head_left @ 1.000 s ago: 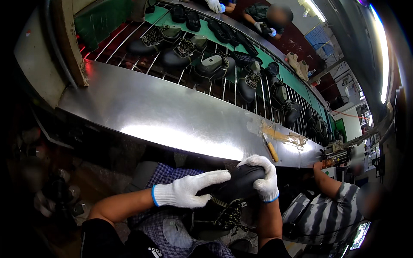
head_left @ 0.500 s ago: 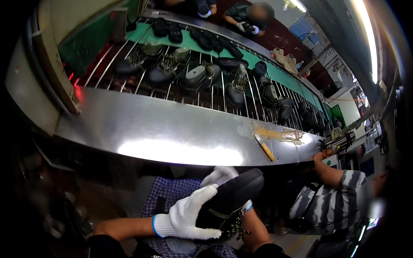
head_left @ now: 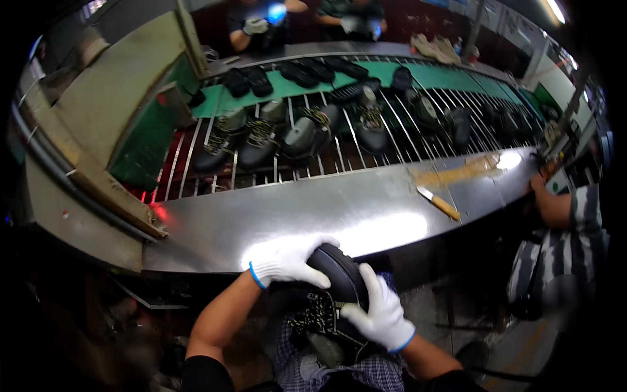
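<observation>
A black work shoe (head_left: 343, 281) with yellow-and-black laces is between my two hands, just in front of the metal ledge and above my lap. Its toe points away from me, and a grey last shows at the ankle opening. My left hand (head_left: 290, 262), in a white knit glove with a blue cuff, is closed over the toe end. Also gloved in white, my right hand (head_left: 384, 315) grips the shoe's right side, thumb across the upper. A knife (head_left: 439, 202) with a yellow handle lies on the ledge (head_left: 274, 215) to the right, beside a dried tan glue patch (head_left: 457, 171).
Beyond the ledge runs a rack of metal rods (head_left: 336, 153) carrying several black laced shoes (head_left: 261, 142). Black soles (head_left: 300, 73) rest on a green belt (head_left: 281, 91) behind. Two people work across the line; a person in a striped shirt (head_left: 555, 255) is at right.
My view has swung to the left. The shoe has turned so its upper and laces face me; my right hand, partly hidden before, now grips its right side. My left hand has shifted to the toe.
</observation>
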Action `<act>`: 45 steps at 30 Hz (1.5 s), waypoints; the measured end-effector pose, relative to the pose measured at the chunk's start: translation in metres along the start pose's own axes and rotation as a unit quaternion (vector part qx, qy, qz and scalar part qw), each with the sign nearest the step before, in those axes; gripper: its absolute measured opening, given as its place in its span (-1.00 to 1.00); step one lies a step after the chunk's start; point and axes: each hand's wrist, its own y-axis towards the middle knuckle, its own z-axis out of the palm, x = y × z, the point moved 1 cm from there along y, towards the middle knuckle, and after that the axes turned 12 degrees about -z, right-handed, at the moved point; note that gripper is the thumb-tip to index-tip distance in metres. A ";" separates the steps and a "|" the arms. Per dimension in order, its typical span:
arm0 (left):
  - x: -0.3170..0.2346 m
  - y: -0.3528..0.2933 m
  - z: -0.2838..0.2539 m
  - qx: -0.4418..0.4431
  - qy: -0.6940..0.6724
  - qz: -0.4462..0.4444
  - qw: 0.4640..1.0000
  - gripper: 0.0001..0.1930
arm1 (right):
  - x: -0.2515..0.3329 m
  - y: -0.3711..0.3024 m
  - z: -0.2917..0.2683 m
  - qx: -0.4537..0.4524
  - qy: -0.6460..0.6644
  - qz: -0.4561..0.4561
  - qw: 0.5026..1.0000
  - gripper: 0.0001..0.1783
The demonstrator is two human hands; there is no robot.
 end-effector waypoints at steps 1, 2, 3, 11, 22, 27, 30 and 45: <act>-0.005 0.005 -0.001 0.006 0.025 -0.005 1.000 -0.06 | -0.024 -0.007 -0.001 0.015 0.028 0.001 1.000 -0.07; -0.007 0.009 0.001 0.010 0.020 -0.007 1.000 -0.11 | -0.042 -0.009 -0.006 0.007 0.040 0.032 0.999 -0.27; -0.006 0.014 0.003 0.018 0.007 -0.011 1.000 -0.11 | -0.057 -0.006 -0.008 -0.011 -0.028 0.027 0.999 -0.38; -0.008 0.027 0.000 0.002 0.041 -0.026 0.999 -0.08 | -0.072 0.076 -0.004 0.127 -0.052 0.029 0.990 -0.67; 0.001 0.016 0.004 -0.119 0.168 0.126 0.970 -0.33 | -0.023 0.014 -0.041 0.108 0.147 0.211 0.960 -0.41; -0.041 0.026 0.026 -0.199 0.279 0.135 0.930 -0.77 | -0.019 0.000 -0.025 0.092 0.093 0.138 0.982 -0.26; -0.037 0.035 0.033 -0.257 0.271 0.144 0.916 -0.85 | -0.030 0.004 -0.014 0.093 0.054 0.183 0.977 -0.35; 0.022 0.029 0.056 -0.274 -0.358 -0.026 0.892 -0.69 | -0.021 0.030 -0.018 0.074 0.199 0.226 0.951 0.28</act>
